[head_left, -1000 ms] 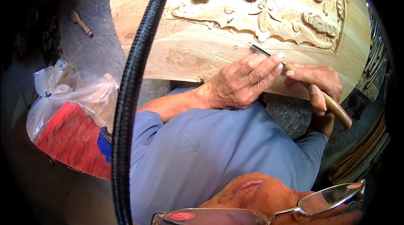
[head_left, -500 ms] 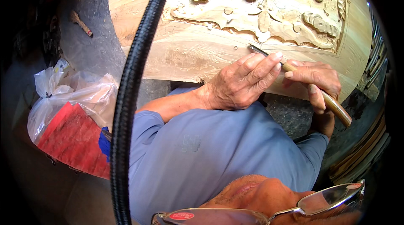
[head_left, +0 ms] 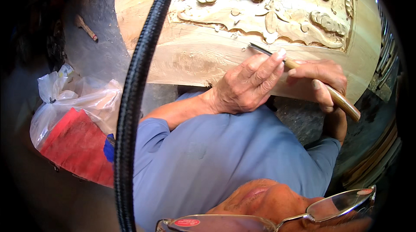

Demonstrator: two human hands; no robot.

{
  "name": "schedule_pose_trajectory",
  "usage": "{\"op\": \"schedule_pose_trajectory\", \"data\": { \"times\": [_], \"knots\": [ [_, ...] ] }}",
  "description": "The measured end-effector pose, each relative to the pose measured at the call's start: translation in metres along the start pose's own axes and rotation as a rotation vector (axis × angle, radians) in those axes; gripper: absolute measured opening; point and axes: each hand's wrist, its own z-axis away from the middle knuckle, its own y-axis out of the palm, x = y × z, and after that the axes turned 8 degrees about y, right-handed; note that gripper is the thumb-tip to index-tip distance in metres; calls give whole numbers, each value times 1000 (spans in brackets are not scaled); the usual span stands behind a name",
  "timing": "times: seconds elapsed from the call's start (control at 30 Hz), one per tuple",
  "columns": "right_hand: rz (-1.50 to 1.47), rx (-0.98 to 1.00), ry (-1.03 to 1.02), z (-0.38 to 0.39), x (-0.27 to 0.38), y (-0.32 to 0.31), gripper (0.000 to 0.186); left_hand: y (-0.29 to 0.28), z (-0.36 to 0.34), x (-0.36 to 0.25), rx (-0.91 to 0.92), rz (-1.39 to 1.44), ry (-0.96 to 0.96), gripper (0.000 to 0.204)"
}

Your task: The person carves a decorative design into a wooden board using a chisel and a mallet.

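Note:
Both my hands grip a wood-carving chisel [head_left: 344, 105] with a pale wooden handle and a dark metal blade. My left hand [head_left: 245, 85] pinches it where blade meets handle, its wrist by the near edge of the board. Further back, the fingers of my right hand [head_left: 325, 78] wrap round the handle. The blade points up and to the left, its tip at the plain border of a large pale wooden board [head_left: 186, 60]. Just beyond the tip lies a carved relief [head_left: 271, 21] of raised figures and scrolls within a recessed panel. Small wood curls lie near the tip.
A black braided cable [head_left: 143, 63] hangs across the view on the left. Further left are a wooden mallet-like stick [head_left: 86, 28] on the grey floor, a clear plastic bag [head_left: 82, 93] and a red cloth-like surface [head_left: 78, 149]. Several tools [head_left: 388, 54] line the right edge.
The chisel has shifted a little left, its tip moving left and slightly up along the border. Both hands moved with it, keeping their hold.

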Motion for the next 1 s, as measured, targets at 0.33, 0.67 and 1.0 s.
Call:
{"op": "schedule_pose_trajectory", "data": {
  "times": [0.33,0.67,1.0],
  "knots": [
    [77,-60,103,6,30,-1,37,2,-5,2,20,67,79,63],
    [20,-59,21,3,13,3,36,4,-3,2,-28,44,63,61],
    [47,-47,-53,-1,5,3,35,6,-2,-1,-41,-3,38,55]
  ]
}}
